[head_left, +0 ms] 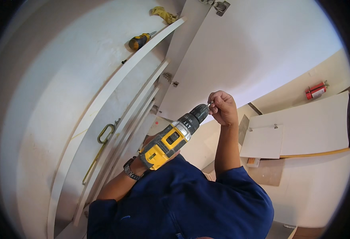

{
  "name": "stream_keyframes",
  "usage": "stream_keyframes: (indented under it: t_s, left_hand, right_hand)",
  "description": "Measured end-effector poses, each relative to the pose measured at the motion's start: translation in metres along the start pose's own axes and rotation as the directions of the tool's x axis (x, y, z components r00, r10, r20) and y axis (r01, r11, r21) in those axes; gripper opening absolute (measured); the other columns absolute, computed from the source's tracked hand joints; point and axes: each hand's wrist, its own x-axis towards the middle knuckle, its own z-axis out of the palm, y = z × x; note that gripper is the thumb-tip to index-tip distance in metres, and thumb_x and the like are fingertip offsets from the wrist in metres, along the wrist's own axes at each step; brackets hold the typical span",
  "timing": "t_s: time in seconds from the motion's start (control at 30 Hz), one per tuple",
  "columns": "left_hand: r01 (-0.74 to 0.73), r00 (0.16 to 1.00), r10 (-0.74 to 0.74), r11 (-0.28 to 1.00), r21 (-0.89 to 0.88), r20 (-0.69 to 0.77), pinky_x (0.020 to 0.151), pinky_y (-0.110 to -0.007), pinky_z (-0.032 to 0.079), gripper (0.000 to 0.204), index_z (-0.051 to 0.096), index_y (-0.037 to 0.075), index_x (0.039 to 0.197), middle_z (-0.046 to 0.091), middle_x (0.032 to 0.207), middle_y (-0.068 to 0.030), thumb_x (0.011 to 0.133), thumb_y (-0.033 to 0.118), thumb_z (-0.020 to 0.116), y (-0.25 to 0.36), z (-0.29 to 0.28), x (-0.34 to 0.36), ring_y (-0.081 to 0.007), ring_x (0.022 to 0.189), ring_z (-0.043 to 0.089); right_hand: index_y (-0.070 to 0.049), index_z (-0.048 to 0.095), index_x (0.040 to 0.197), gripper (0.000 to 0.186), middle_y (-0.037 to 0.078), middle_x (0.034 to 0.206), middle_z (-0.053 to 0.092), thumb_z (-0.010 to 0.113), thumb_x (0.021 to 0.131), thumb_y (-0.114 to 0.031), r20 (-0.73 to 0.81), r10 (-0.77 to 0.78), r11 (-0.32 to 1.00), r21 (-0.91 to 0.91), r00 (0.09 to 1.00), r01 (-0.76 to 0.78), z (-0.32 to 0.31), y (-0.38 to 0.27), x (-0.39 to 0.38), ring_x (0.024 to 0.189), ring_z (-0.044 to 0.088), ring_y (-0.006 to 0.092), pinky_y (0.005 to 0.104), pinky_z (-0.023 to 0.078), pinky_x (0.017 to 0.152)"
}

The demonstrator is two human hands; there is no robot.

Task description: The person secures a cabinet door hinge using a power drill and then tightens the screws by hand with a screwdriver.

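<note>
My left hand [140,165], a watch on its wrist, grips a yellow-and-black cordless drill [163,145] that mostly hides its fingers. The drill's chuck points up and to the right. My right hand [224,107] is closed at the chuck's nose, its thumb and fingers pinching a small metal bit [209,104] there. Above them hangs a white cabinet door [246,47] with metal hinges.
At left, white shelves [85,119] hold a screwdriver [139,41], a yellow glove or cloth [163,14] and a looped olive-and-yellow tool [103,137]. At right are a red extinguisher [315,91] and white panels [312,127] over a brown board [264,173].
</note>
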Motion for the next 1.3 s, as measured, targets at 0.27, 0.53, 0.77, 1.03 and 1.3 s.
stream_keyframes:
  t_s: [0.27,0.53,0.77,1.03,1.3]
  left_hand:
    - [-0.237,0.971,0.23,0.951,0.198,0.059,0.081,-0.033,0.056,0.05,0.049,0.0,0.13,0.057,0.109,-0.0168,0.098,0.037,0.052,-0.016,-0.001,0.001,-0.0222,0.092,0.061]
    - [-0.432,0.769,0.618,0.691,0.58,-0.163,0.091,-0.042,0.05,0.025,0.067,0.004,0.112,0.069,0.111,-0.0095,0.09,0.015,0.063,-0.008,0.002,-0.006,-0.0238,0.11,0.063]
    - [-0.346,0.766,0.423,0.906,0.243,-0.484,0.067,-0.032,0.051,0.013,0.068,0.003,0.092,0.069,0.086,-0.009,0.091,0.015,0.063,0.048,-0.015,0.045,-0.0204,0.076,0.066]
    - [-0.529,0.773,0.323,0.803,-0.274,-0.546,0.05,-0.025,0.045,0.011,0.059,0.004,0.095,0.055,0.066,-0.0018,0.088,0.011,0.063,0.137,-0.055,0.122,-0.0114,0.053,0.054]
    - [-0.486,0.828,0.219,0.74,-0.464,-0.517,0.049,-0.027,0.046,0.013,0.059,0.008,0.082,0.056,0.064,-0.0014,0.086,0.018,0.067,0.18,-0.09,0.163,-0.0129,0.051,0.055]
  right_hand:
    - [-0.001,0.061,0.081,0.02,0.004,0.066,0.059,0.068,0.09,-0.017,-0.022,0.064,0.997,-0.047,0.998,-0.065,0.009,-0.003,0.001,0.051,0.052,0.0101,0.029,0.05,0.05]
    - [-0.004,0.059,0.086,0.024,0.002,0.069,0.055,0.063,0.094,-0.026,-0.019,0.088,0.971,0.226,0.996,-0.081,0.03,0.022,0.02,0.049,0.047,0.0059,0.0207,0.043,0.047]
    - [-0.008,0.064,0.096,0.025,0.0,0.075,0.059,0.055,0.099,-0.032,-0.081,0.095,0.846,0.532,0.992,-0.038,0.068,0.017,0.095,0.06,0.052,0.0086,0.0254,0.05,0.066]
    - [-0.011,0.061,0.108,0.018,0.002,0.093,0.064,0.052,0.099,-0.024,-0.082,-0.111,0.864,0.485,0.99,0.137,0.091,-0.034,0.193,0.088,0.06,0.0193,0.0382,0.046,0.086]
    - [-0.013,0.055,0.113,0.019,0.001,0.102,0.064,0.053,0.098,-0.023,-0.127,-0.199,0.908,0.349,0.972,0.232,0.094,-0.063,0.253,0.095,0.057,0.017,0.0372,0.042,0.085]
